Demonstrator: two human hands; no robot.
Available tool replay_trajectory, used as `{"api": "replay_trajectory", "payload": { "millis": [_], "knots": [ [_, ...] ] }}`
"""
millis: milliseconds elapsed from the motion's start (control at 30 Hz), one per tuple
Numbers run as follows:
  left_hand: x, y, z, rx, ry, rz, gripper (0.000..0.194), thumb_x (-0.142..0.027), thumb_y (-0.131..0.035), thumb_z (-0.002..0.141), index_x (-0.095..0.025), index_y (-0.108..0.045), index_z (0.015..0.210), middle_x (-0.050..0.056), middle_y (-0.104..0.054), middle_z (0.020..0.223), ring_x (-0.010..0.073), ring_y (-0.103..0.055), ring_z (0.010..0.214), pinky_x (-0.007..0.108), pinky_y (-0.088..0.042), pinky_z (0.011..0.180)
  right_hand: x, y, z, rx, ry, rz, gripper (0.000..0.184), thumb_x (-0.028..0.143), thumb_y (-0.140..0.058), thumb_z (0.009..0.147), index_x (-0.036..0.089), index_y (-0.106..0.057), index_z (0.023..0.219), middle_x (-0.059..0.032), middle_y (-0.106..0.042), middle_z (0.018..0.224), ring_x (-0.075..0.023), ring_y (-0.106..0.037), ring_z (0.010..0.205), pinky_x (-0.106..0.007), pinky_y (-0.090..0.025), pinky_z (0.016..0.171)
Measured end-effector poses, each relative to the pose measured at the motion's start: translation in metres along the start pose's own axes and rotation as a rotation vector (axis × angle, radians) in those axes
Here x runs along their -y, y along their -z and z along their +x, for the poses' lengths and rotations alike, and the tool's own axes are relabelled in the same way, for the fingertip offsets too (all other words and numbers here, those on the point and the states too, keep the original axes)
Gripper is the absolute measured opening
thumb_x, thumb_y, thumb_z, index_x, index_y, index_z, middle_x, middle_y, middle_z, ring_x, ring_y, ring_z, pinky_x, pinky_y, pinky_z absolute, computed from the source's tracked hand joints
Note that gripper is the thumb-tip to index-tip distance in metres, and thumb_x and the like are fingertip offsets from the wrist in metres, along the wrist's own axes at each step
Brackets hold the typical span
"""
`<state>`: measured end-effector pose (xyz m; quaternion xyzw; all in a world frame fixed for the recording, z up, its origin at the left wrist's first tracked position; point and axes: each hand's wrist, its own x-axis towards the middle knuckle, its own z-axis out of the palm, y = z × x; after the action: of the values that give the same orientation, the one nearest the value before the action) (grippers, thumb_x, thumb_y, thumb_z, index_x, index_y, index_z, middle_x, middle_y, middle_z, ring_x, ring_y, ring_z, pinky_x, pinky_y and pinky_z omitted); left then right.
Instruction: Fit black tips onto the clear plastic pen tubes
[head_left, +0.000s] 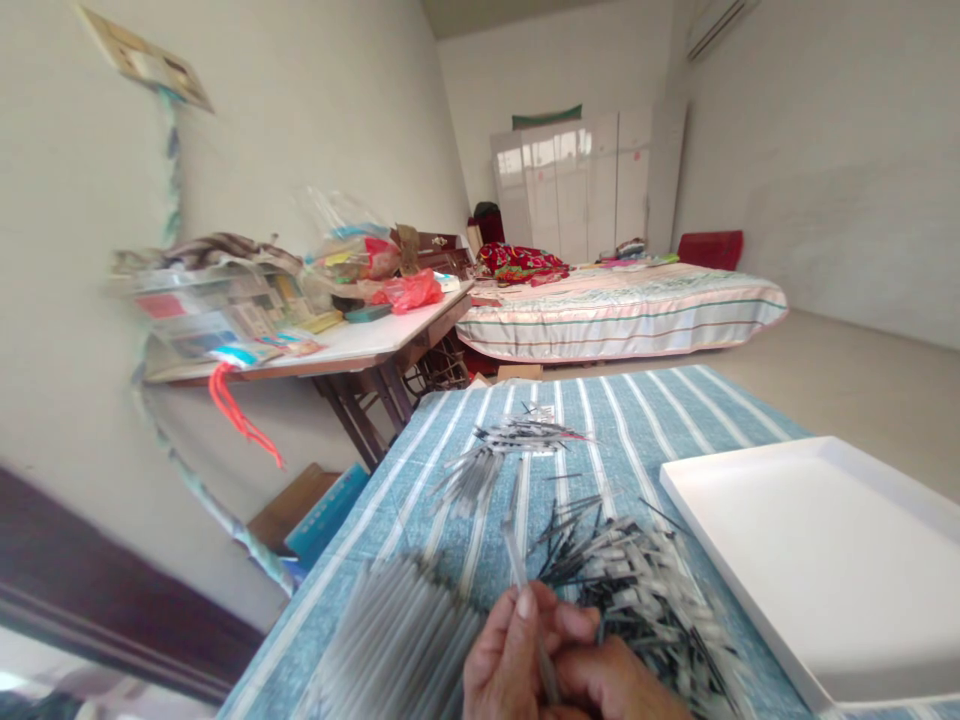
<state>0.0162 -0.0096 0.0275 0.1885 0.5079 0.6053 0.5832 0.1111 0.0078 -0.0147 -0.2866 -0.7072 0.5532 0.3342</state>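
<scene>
A thin, translucent grey strip (514, 552) stands nearly upright between the thumb and fingers of my left hand (504, 650). My right hand (619, 682) is close beside it with curled fingers, closed around the strip's lower end, which is partly covered. Left of my hands lies a neat row of similar grey strips (397, 635) on the striped blue cloth (300, 650). To the right is a loose, tangled heap of black and grey-white strips (652, 570), partly behind my right hand. Smaller bunches of strips (472, 478) lie farther back.
A shallow white tray (832, 580) sits at the cloth's right side. Beyond the left edge, a side table (360, 340) holds plastic bags and a clear box, with red cords (240, 415) hanging down. A bed (622, 315) stands behind; a wrapped cable (202, 490) runs along the left wall.
</scene>
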Motion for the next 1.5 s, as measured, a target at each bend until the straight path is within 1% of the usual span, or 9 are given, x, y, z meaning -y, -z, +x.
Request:
{"api": "replay_trajectory", "payload": {
  "millis": [267,400,500,567,667,800,1033,1267,1500],
  "knots": [
    [-0.009,-0.004,0.005,0.059,-0.144,-0.150,0.018,-0.032,-0.063,0.072,-0.016,-0.054,0.069,-0.007,-0.045,0.043,0.0087,-0.050,0.042,0.018,-0.041,0.043,0.014,-0.007,0.001,-0.036,-0.035,-0.001,0.034,0.040,-0.043,0.074,0.019,-0.032,0.050,0.0017,-0.036,0.058,-0.0120,-0.043,0.064,-0.022,-0.040,0.064],
    [-0.058,0.014,0.018,-0.097,-0.495,-0.265,0.018,-0.025,-0.062,0.072,-0.016,-0.048,0.063,-0.012,-0.033,0.041,0.0014,-0.027,0.031,0.015,-0.034,0.039,0.021,-0.012,-0.014,0.170,-0.141,-0.220,0.029,0.036,-0.050,0.073,0.019,-0.048,0.049,0.0043,-0.042,0.048,-0.0102,-0.045,0.052,-0.019,-0.033,0.049],
    [-0.094,0.040,0.024,-0.142,-0.687,0.015,0.014,-0.027,-0.059,0.073,-0.017,-0.052,0.067,-0.012,-0.035,0.041,0.0033,-0.029,0.033,0.018,-0.038,0.043,0.028,0.000,-0.018,0.122,-0.162,-0.304,0.024,0.031,-0.048,0.076,0.019,-0.051,0.056,0.0048,-0.043,0.049,-0.0091,-0.043,0.049,-0.019,-0.029,0.047],
    [-0.100,0.057,0.022,-0.126,-0.645,0.447,0.017,-0.032,-0.057,0.075,-0.017,-0.055,0.065,-0.008,-0.044,0.044,0.0072,-0.041,0.040,0.022,-0.041,0.050,0.029,0.017,-0.013,-0.062,-0.169,-0.525,0.025,0.030,-0.042,0.081,0.019,-0.049,0.060,0.0036,-0.047,0.054,-0.0099,-0.045,0.053,-0.020,-0.030,0.051],
    [-0.084,0.080,0.018,-0.139,-0.566,1.140,0.027,-0.034,-0.053,0.077,-0.017,-0.054,0.056,-0.003,-0.051,0.051,0.0119,-0.049,0.052,0.024,-0.038,0.055,0.019,0.048,-0.006,-0.166,-0.218,-0.807,0.021,0.028,-0.041,0.083,0.020,-0.050,0.066,0.0015,-0.053,0.056,-0.0130,-0.050,0.054,-0.022,-0.031,0.053],
    [-0.057,0.103,0.021,-0.147,-0.584,1.632,0.029,-0.032,-0.044,0.081,-0.018,-0.054,0.058,0.000,-0.052,0.064,0.0138,-0.053,0.061,0.024,-0.036,0.056,-0.004,0.075,-0.007,-0.209,-0.298,-1.003,0.016,0.027,-0.042,0.082,0.022,-0.057,0.077,-0.0012,-0.062,0.060,-0.0175,-0.057,0.057,-0.024,-0.031,0.053],
    [-0.060,0.120,0.029,-0.265,-0.385,1.916,0.024,-0.030,-0.042,0.082,-0.020,-0.062,0.075,0.003,-0.057,0.078,0.0165,-0.058,0.070,0.024,-0.034,0.057,-0.019,0.098,-0.018,-0.215,-0.419,-1.143,0.018,0.033,-0.043,0.081,0.024,-0.058,0.075,-0.0020,-0.065,0.061,-0.0222,-0.062,0.062,-0.025,-0.031,0.051],
    [-0.063,0.123,0.032,-0.295,-0.376,1.917,0.023,-0.033,-0.047,0.079,-0.019,-0.063,0.087,0.004,-0.059,0.083,0.0189,-0.059,0.072,0.027,-0.035,0.059,-0.025,0.104,-0.019,-0.221,-0.417,-1.120,0.018,0.037,-0.047,0.078,0.025,-0.061,0.078,-0.0022,-0.066,0.066,-0.0238,-0.063,0.065,-0.025,-0.032,0.050],
    [-0.067,0.119,0.038,-0.277,-0.431,1.848,0.023,-0.036,-0.045,0.080,-0.021,-0.062,0.079,0.001,-0.058,0.076,0.0163,-0.057,0.069,0.025,-0.035,0.058,-0.021,0.113,-0.021,-0.256,-0.459,-1.067,0.021,0.039,-0.045,0.080,0.025,-0.060,0.080,-0.0035,-0.067,0.064,-0.0235,-0.063,0.062,-0.026,-0.033,0.051]
  ]
}}
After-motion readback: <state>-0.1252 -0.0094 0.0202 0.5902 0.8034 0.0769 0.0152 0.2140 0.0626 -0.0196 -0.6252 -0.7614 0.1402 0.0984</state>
